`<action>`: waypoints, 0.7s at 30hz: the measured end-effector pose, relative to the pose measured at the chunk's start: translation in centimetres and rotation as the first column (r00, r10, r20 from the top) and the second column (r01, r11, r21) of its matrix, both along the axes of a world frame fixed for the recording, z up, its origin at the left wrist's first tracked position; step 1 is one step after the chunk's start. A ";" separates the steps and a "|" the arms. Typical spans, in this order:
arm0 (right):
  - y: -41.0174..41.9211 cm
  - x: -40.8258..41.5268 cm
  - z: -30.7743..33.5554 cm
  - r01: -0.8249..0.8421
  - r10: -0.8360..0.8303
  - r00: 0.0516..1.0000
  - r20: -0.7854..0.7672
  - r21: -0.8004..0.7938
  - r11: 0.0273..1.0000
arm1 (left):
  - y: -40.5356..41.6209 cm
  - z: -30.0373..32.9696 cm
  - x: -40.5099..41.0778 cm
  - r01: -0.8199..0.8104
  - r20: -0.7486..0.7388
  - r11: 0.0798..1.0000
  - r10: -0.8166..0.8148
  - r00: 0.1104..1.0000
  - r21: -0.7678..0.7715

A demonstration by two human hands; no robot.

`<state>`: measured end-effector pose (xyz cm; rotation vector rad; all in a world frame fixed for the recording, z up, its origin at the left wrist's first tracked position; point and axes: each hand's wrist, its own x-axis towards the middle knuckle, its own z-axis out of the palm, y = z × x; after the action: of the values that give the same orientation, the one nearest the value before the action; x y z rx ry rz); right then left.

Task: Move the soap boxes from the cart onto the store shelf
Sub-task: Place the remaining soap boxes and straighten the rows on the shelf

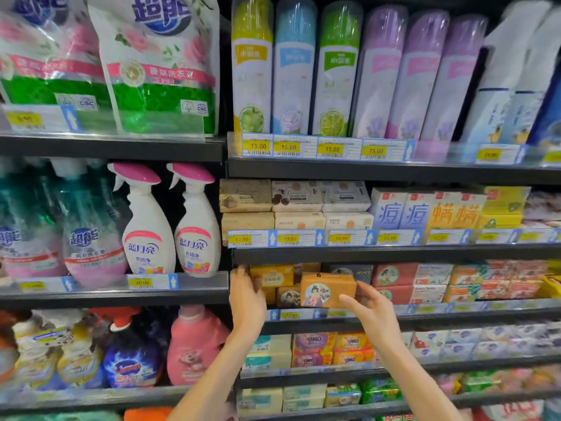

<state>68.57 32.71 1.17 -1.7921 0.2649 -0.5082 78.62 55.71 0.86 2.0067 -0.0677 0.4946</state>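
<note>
The right hand (372,311) holds an orange soap box (326,289) at the shelf (394,256) front, while the left hand (246,294) reaches among yellow boxes (271,276) beside it.

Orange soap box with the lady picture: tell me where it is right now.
In the head view, the orange soap box is centre frame, held by the right hand in front of the third shelf, right of the yellow soap boxes the left hand touches.

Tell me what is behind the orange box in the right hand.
Behind the orange box, held by the right hand, stand shelved soap boxes: a dark box above it, a brown box to its left. Anything directly behind it is covered.
</note>
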 end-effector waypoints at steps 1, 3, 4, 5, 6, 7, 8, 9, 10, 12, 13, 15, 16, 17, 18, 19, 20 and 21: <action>0.1 0.3 -0.1 0.005 -0.005 1.000 0.004 0.017 1.000 | -0.1 -0.1 0.1 -0.016 0.008 1.000 0.016 1.000 0.005; 0.4 0.8 -0.4 0.022 -0.022 1.000 0.004 0.041 0.999 | -0.3 -0.2 0.4 -0.044 0.013 0.999 0.044 0.999 0.020; 0.4 1.1 -0.6 0.034 -0.034 0.999 0.006 0.045 0.998 | -0.5 -0.4 0.6 -0.050 0.013 0.998 0.050 0.999 0.034; 0.5 1.4 -0.7 0.047 -0.047 0.999 0.006 0.047 0.998 | -0.6 -0.4 0.7 -0.056 0.011 0.997 0.056 0.998 0.055; 0.5 1.7 -0.9 0.060 -0.060 0.998 0.003 0.050 0.997 | -0.7 -0.5 0.8 -0.064 0.010 0.995 0.064 0.998 0.076; 0.6 2.0 -1.0 0.071 -0.071 0.997 0.002 0.044 0.997 | -0.8 -0.6 0.7 -0.067 0.011 0.993 0.066 0.998 0.097; 0.7 2.2 -1.0 0.077 -0.077 0.997 0.006 0.037 0.996 | -0.8 -0.6 0.4 -0.062 0.022 0.992 0.060 0.998 0.109; 0.8 2.4 -1.1 0.083 -0.083 0.997 0.005 0.036 0.996 | -0.8 -0.7 0.1 -0.055 0.046 0.992 0.050 0.998 0.113; 1.0 2.7 -1.1 0.085 -0.085 0.996 0.004 0.043 0.995 | -0.8 -0.8 -0.2 -0.046 0.075 0.992 0.038 0.996 0.114; 1.3 3.1 -1.4 0.096 -0.096 0.995 -0.001 0.040 0.995 | -0.7 -0.9 -0.7 -0.034 0.116 0.990 0.018 0.993 0.138; 1.5 3.3 -1.5 0.100 -0.100 0.995 0.000 0.040 0.994 | -0.6 -1.2 -0.9 -0.014 0.114 0.987 -0.005 0.993 0.159; 1.9 3.5 -1.4 0.099 -0.099 0.995 0.008 0.047 0.994 | -0.4 -1.7 -1.1 0.007 0.088 0.982 -0.024 0.996 0.189; 2.2 3.6 -1.4 0.099 -0.099 0.995 0.012 0.049 0.994 | -0.3 -2.0 -1.1 0.003 0.109 0.978 -0.026 0.994 0.207; 2.4 3.8 -1.4 0.098 -0.099 0.995 0.016 0.054 0.994 | -0.1 -2.2 -1.1 0.015 0.144 0.974 -0.049 0.988 0.224; 2.6 3.9 -1.3 0.098 -0.099 0.995 0.023 0.057 0.994 | 0.2 -2.4 -1.2 0.037 0.192 0.959 -0.094 0.977 0.280; 2.7 4.0 -1.3 0.105 -0.107 0.994 0.025 0.051 0.993 | 0.5 -2.7 -1.2 0.054 0.243 0.926 -0.153 0.958 0.373; 2.8 4.1 -1.2 0.115 -0.116 0.993 0.030 0.040 0.993 | 0.7 -3.1 -1.1 0.071 0.260 0.897 -0.201 0.944 0.436; 2.7 4.2 -1.3 0.126 -0.127 0.991 0.032 0.027 0.992 | 0.9 -3.3 -1.1 0.084 0.246 0.879 -0.221 0.944 0.469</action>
<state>72.77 35.46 -0.08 -1.7488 0.3615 -0.6218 77.51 56.64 -2.48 2.3405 -0.5729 0.7215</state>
